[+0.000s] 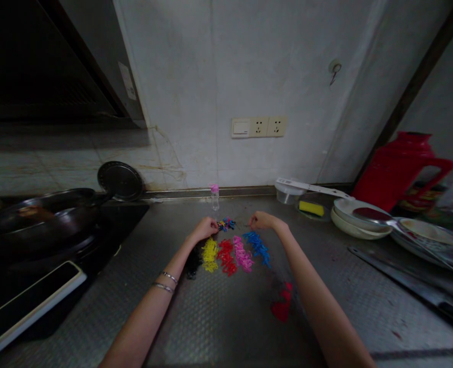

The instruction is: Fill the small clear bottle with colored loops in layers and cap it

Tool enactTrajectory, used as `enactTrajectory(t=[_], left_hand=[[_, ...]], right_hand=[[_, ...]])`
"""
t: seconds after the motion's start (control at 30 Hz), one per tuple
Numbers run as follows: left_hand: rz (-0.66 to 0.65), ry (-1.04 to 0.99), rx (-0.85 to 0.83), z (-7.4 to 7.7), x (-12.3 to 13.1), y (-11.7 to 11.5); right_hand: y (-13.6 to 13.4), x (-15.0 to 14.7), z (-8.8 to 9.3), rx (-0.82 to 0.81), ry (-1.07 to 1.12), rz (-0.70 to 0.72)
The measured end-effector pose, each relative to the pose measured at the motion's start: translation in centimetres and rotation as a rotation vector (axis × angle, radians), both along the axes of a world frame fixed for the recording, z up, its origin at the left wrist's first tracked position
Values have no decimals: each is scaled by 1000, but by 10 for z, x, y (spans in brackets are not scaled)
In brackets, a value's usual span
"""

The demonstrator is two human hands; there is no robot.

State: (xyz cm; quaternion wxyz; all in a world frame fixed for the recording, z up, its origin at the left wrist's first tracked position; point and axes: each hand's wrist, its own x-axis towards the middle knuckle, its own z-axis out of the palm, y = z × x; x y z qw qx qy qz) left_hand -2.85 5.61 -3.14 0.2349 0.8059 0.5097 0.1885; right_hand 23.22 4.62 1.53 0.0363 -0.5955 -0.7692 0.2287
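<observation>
Bunching its fingertips, the left hand (205, 228) is resting at the left edge of the mixed pile (226, 224) of small rubber bands; whether it is pinching one cannot be told. The right hand (261, 220) is curling just beyond the blue bands (256, 244), well apart from the left, its grip likewise hidden. Black bands (193, 261), yellow bands (210, 254), red bands (227, 256) and pink bands (242, 254) are lying beside the blue in separate groups on the metal countertop (214, 319), probably to prevent colours mixing. The pink-capped bottle (214, 197) is standing behind the mixed pile. The range hood label (127, 80) is showing markings too blurred to read
</observation>
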Motion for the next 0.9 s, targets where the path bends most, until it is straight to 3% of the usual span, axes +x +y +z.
enactTrajectory(t=[0.2, 0.37, 0.67, 0.9], left_hand=[[-5, -2, 22, -5, 0, 2], [10, 9, 44, -4, 1, 1], [-67, 11, 37, 27, -6, -11], [-120, 104, -62, 51, -56, -37]], right_hand=[[-1, -24, -7, 162, 54, 84], [-7, -43, -19, 246, 36, 51], [-15, -54, -24, 331, -45, 52], [-15, -56, -26, 325, -96, 50]])
